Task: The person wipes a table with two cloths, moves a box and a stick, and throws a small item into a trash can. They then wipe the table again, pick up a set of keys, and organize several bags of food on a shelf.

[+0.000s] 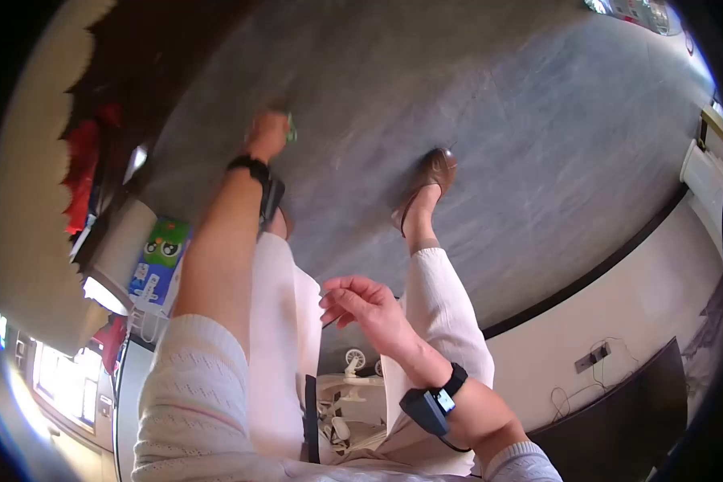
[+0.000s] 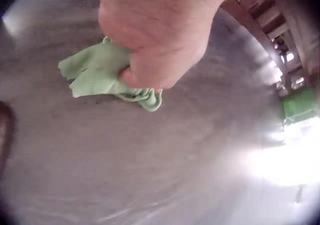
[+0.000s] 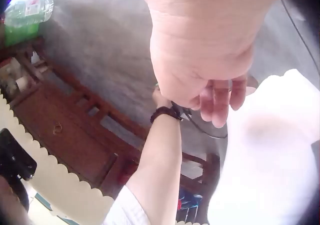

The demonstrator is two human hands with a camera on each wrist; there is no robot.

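Note:
My left hand (image 1: 269, 135) reaches out low over the grey floor (image 1: 522, 169). It grips a crumpled light green cloth (image 2: 100, 69), whose folds spread out below the curled fingers in the left wrist view. Only a green edge of that cloth (image 1: 292, 128) shows past the fingers in the head view. My right hand (image 1: 369, 313) hangs in front of the knees, holding nothing, with its fingers loosely bent. In the right wrist view the right hand (image 3: 205, 44) is close to the white trouser leg (image 3: 270, 150).
A brown shoe (image 1: 440, 170) is planted on the floor ahead. Dark wooden furniture (image 3: 75, 130) stands along the left side, near a blue and green box (image 1: 161, 257). Clear plastic bottles (image 1: 639, 12) are at the far right. Behind the legs is a white wheeled base (image 1: 353, 373).

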